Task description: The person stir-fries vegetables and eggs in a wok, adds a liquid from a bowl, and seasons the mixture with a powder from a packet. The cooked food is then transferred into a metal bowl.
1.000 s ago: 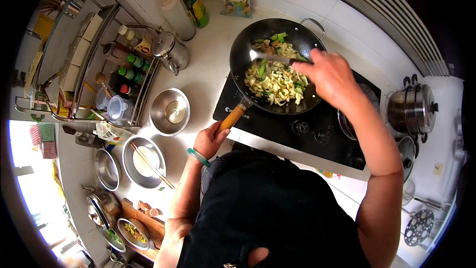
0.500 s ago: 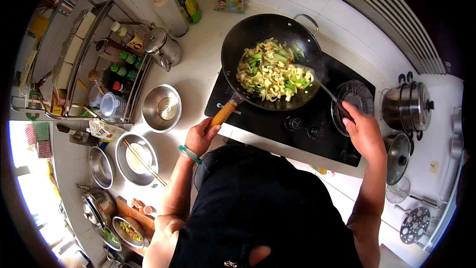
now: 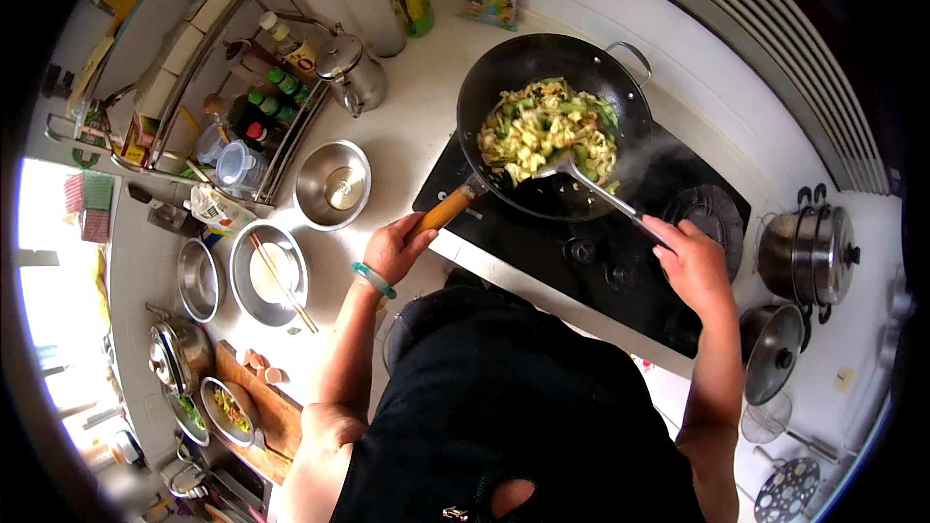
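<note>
A black wok (image 3: 504, 63) stands on the left side of the black cooktop (image 3: 542, 242), holding chopped green and pale yellow food (image 3: 552, 126). My left hand (image 3: 392, 250) is closed around the wok's wooden handle (image 3: 444, 213); a green bangle (image 3: 373, 280) circles that wrist. My right hand (image 3: 693, 257) grips the dark handle of a metal spatula (image 3: 605, 194), whose head sits at the near edge of the food, partly covered by it. Steam drifts over the wok's right side.
Left of the cooktop are a steel bowl (image 3: 320, 208), another bowl with chopsticks (image 3: 242, 291) and a metal pot (image 3: 356, 77). Bottles fill a wire rack (image 3: 281, 160). A lidded steamer pot (image 3: 804, 257) and a pan lid (image 3: 772, 358) are at the right. Eggshells (image 3: 271, 375) lie on a cutting board (image 3: 276, 416).
The spatula head has moved left and nearer me within the wok, and the food is gathered more tightly. The whole view has shifted slightly. My left hand keeps its hold.
</note>
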Motion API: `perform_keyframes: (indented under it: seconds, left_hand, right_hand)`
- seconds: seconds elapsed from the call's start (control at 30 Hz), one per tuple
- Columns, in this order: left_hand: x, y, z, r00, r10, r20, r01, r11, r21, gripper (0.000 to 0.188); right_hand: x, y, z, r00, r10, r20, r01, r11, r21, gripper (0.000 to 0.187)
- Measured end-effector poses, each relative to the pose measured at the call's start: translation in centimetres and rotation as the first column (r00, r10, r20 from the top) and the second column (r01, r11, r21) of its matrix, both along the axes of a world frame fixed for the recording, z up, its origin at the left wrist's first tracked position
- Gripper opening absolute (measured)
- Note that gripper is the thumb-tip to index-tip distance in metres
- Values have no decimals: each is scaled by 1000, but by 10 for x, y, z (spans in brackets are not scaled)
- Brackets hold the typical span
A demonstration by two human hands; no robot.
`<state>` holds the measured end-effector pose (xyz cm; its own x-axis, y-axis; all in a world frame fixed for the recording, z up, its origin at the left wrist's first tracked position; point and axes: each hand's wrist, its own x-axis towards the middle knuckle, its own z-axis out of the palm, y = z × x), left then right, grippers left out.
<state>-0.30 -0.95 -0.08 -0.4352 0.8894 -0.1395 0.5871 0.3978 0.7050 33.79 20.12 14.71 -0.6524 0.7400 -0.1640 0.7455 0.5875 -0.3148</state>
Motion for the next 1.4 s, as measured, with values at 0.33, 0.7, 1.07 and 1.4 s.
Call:
perform_keyframes:
  seconds: [0.33, 0.7, 1.07, 1.4]
  left_hand:
    - [15, -11, 7, 978, 164, -129, -168, 986, -23, 41]
    - [17, -11, 10, 960, 172, -220, -154, 983, 95, 38]
    - [5, -24, -2, 978, 95, -186, -87, 995, 52, 33]
    - [-17, -74, 10, 991, 124, -57, -103, 955, 279, 51]
  right_hand:
    - [30, 65, -9, 901, -53, -430, 6, 994, -111, 39]
    - [19, 46, -24, 979, 92, -180, -119, 983, -142, 47]
    - [32, 14, -1, 994, 65, -83, -60, 996, 69, 48]
    - [54, 47, -87, 957, -285, 52, 286, 902, -324, 67]
